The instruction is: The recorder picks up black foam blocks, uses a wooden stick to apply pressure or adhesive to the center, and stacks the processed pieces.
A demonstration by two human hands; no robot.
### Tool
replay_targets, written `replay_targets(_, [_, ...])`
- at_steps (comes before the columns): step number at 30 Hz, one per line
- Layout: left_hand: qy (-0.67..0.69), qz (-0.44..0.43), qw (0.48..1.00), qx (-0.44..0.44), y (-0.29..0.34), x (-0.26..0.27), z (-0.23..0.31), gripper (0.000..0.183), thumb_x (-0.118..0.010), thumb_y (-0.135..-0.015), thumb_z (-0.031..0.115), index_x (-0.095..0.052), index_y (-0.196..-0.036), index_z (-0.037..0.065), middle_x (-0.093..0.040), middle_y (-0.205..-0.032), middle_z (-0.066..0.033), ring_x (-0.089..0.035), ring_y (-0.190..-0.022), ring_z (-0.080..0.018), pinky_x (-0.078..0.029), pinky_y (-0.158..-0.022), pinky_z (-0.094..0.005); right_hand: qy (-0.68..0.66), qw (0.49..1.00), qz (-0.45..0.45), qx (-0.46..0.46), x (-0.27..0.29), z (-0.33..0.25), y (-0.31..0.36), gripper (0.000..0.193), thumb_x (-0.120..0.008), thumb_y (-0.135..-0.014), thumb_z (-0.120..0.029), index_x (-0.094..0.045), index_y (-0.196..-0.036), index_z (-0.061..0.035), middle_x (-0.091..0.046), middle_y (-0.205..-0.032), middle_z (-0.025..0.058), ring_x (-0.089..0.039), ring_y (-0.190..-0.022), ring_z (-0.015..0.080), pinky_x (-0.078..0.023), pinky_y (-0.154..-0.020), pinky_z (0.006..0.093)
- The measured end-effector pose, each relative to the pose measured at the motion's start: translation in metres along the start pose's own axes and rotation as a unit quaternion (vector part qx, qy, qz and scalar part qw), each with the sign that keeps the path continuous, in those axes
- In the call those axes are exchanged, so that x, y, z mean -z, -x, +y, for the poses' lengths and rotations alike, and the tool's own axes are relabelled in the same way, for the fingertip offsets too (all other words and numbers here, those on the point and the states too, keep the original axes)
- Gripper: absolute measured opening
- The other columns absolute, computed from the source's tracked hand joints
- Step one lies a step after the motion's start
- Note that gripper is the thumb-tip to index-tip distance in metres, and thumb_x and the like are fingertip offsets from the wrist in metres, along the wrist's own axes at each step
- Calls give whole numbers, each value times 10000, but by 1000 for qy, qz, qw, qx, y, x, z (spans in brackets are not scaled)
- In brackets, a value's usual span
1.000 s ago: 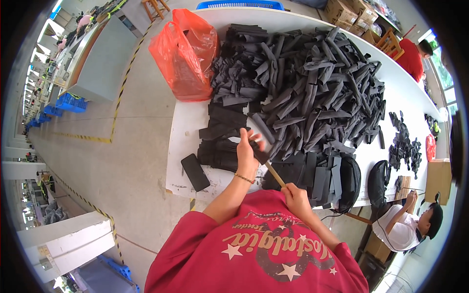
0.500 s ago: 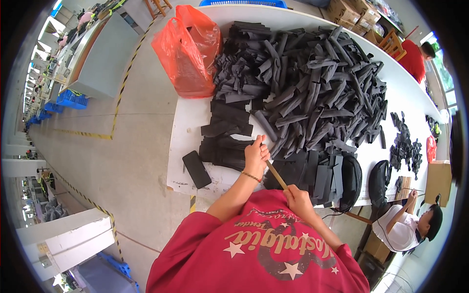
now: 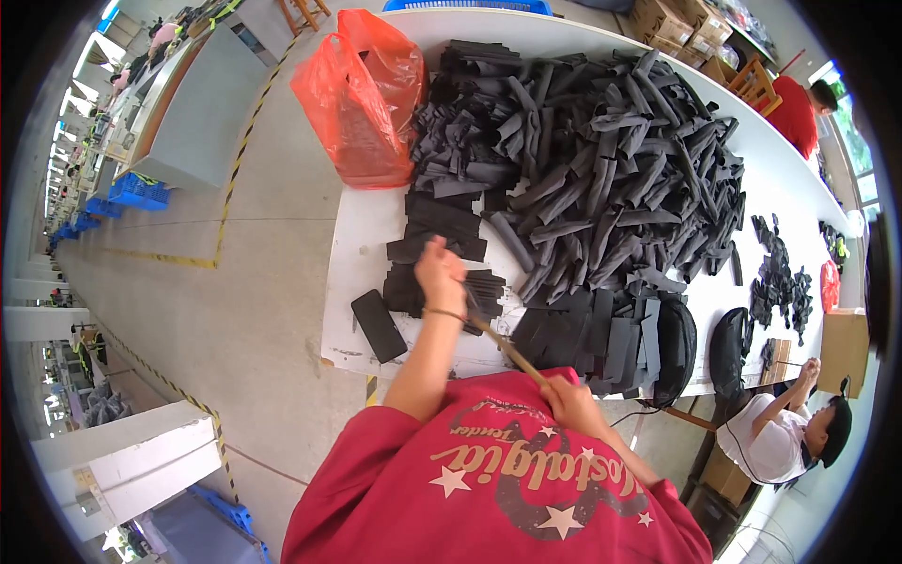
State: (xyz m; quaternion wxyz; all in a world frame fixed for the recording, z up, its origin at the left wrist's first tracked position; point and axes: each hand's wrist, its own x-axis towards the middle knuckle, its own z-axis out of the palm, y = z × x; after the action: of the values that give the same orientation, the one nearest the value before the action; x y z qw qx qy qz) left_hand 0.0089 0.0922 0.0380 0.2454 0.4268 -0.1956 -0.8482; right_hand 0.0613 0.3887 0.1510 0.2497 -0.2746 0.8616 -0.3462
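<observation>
Gripping a tan stick (image 3: 508, 351) with right fingers (image 3: 551, 391), left fingers (image 3: 435, 251), hold unclear, red bag (image 3: 362, 141), contents indistinct.

I see a left forearm (image 3: 420, 368) outstretched toward twelve o'clock, left hand (image 3: 440, 271) curled; between four and five from it, the right hand (image 3: 568, 402) is closed, right forearm (image 3: 627, 449) pointing toward ten.

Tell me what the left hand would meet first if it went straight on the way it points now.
Probably the black strips just beyond the left hand, though its height above them is hard to judge.
</observation>
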Motion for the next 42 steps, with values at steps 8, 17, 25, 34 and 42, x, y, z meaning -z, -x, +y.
replay_targets(8, [82,22,995,56,7,-25,-13,280,-457,-999,313,-548,-852,92,-355,-564,53,-290,-418,-67,-243,-381,-234,-128,983,134,0,17,-20,-48,420,-750,-810,-138,-531,-1151,-28,-446,-541,16,-385,-494,57,-326,-450,249])
replay_targets(17, [-142,-43,988,43,49,-38,-9,271,-594,-940,298,-590,-1024,40,-582,-788,-41,-555,-647,-123,-484,-591,-274,-451,883,102,-85,-1,1,-132,133,-686,-876,-115,-632,-940,-12,-500,-703,-68,-397,-601,14,-304,-525,180])
replay_targets(25, [-340,-400,814,247,101,-27,-35,270,-482,-997,287,-512,-914,31,-425,-622,21,-411,-475,-77,-458,-496,-271,-455,863,208,-66,21,5,-154,91,-676,-875,-132,-619,-884,-60,-481,-649,-86,-377,-531,3,-286,-467,181])
replay_targets(34, [-504,-403,760,76,101,16,-32,179,-469,-931,97,-549,-785,31,-555,-624,-35,-541,-482,-98,-442,-449,-241,-377,752,540,2,200,56,-185,256,-635,-923,-252,-630,-1078,-47,-522,-763,-25,-424,-607,30,-332,-511,187])
replay_targets(42, [-687,-393,506,-344,-43,11,-10,142,-701,-753,175,-694,-862,84,-627,-854,-44,-546,-895,-262,-469,-790,-374,26,924,380,36,168,92,-147,265,-447,-998,-189,-623,-1140,-51,-563,-834,-11,-499,-672,82,-409,-583,230])
